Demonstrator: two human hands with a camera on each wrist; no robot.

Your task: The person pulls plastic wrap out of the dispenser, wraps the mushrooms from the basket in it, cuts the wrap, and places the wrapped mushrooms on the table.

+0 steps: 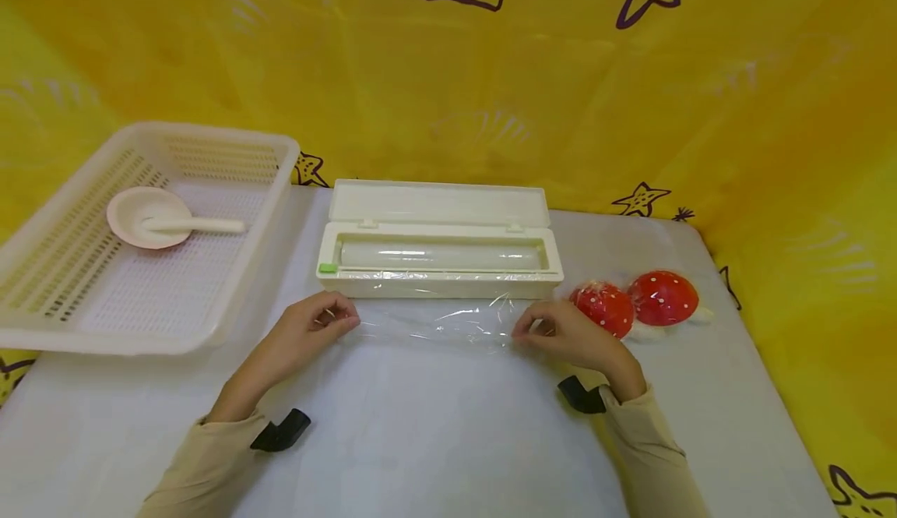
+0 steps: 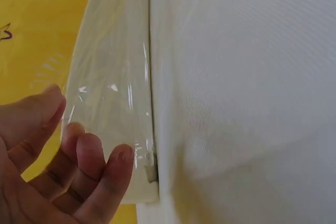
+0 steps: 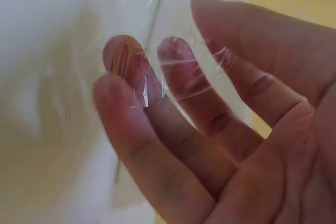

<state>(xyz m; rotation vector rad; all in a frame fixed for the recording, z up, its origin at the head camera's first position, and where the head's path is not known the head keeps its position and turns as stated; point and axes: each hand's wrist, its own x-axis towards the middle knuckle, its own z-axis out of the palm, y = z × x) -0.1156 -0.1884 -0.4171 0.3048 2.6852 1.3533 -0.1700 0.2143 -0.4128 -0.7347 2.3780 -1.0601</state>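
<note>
A sheet of clear plastic wrap (image 1: 437, 325) stretches over the front of a white wrap dispenser box (image 1: 420, 290), toward the person. My left hand (image 1: 311, 325) pinches the wrap's left corner between thumb and fingers. At the opposite corner, my right hand (image 1: 569, 334) pinches the film, which lies wrinkled across its curled fingers (image 3: 181, 69) in the right wrist view. The box's lid (image 1: 437, 204) is tipped back on its hinges, showing the wrap roll (image 1: 441, 255) inside. A green slider (image 1: 327, 268) sits at the box's left end.
Left of the box, a white slotted basket (image 1: 164, 343) contains a white bowl (image 1: 135, 210) with a white-handled spoon (image 1: 210, 224). Two red, white-dotted domes (image 1: 604, 309) (image 1: 664, 298) lie close to the right hand, the nearer one shiny with film. Yellow patterned cloth (image 1: 448, 97) hangs behind.
</note>
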